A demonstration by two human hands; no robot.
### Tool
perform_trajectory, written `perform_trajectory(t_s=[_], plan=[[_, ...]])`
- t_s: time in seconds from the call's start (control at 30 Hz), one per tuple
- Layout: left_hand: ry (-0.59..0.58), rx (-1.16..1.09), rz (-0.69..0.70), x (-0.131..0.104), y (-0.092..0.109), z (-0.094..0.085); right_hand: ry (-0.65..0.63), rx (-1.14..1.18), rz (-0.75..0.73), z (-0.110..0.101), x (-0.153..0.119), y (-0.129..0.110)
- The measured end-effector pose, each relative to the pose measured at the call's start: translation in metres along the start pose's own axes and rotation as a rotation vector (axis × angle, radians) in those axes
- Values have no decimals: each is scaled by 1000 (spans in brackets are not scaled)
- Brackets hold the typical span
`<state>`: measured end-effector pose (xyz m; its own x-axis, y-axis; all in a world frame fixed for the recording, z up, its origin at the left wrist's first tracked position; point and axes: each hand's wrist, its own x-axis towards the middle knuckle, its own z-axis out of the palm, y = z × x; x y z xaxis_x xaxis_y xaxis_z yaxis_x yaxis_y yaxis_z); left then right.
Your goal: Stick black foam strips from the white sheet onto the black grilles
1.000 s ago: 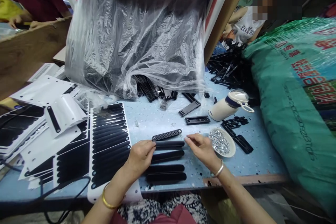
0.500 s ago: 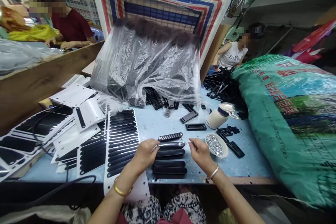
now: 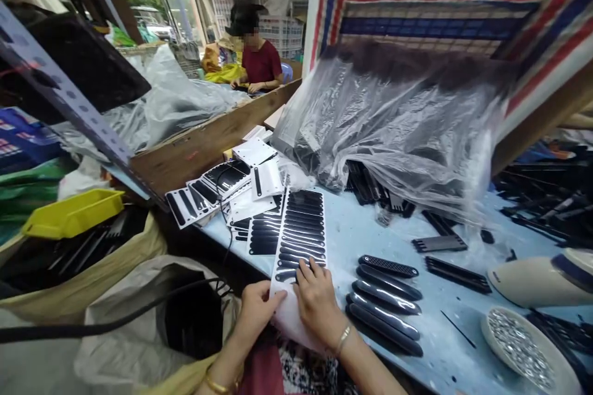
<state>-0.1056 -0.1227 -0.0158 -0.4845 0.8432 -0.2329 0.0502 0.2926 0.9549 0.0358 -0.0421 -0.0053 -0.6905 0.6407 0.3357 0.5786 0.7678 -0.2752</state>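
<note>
A white backing sheet [image 3: 303,324] with rows of black adhesive strips [image 3: 303,222] lies over the table's front edge, its lower end hanging towards my lap. My left hand [image 3: 257,311] pinches the sheet's left edge between thumb and fingers, near the lowest strip. On the sheet's right side, my right hand [image 3: 319,302] is closed at the end of the lowest black strip [image 3: 285,275]; its fingertips partly cover that strip. Several glossy black elongated pieces [image 3: 386,296] lie in a row to the right, with a textured black piece [image 3: 388,265] at the far end.
More sticker sheets [image 3: 266,179] are heaped at the left beside a wooden board [image 3: 217,136]. Clear plastic [image 3: 407,129] covers black parts behind. A bowl of small metal pieces [image 3: 521,345] and a white bottle [image 3: 542,278] stand right. Open sacks [image 3: 134,308] sit left; a co-worker [image 3: 259,62] sits beyond.
The view has turned left. Both hands have moved from the row of black pieces to the sticker sheet; the left now grips its edge and the right is at its lowest strip.
</note>
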Motion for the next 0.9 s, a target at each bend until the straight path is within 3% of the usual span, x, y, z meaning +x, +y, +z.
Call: perform_trajectory(t_s=[0.1,0.2,0.43,0.57,0.7,0.9], plan=[[-143,-429,-132,-8,3,8,64,8,12,-2,-25,0],[-175,-610,-208,-12,6,10,95,58,14,-10,-34,3],[-96,-646,-234,-16,12,13,118,216,-9,-15,-22,6],[-174,-695,-233,-23,25,15,148,389,30,-8,-15,8],[-194,-682,-203,-22,36,19,94,566,117,-4,-8,10],[-230,-700,-200,-14,39,24,72,743,227,-10,-1,7]])
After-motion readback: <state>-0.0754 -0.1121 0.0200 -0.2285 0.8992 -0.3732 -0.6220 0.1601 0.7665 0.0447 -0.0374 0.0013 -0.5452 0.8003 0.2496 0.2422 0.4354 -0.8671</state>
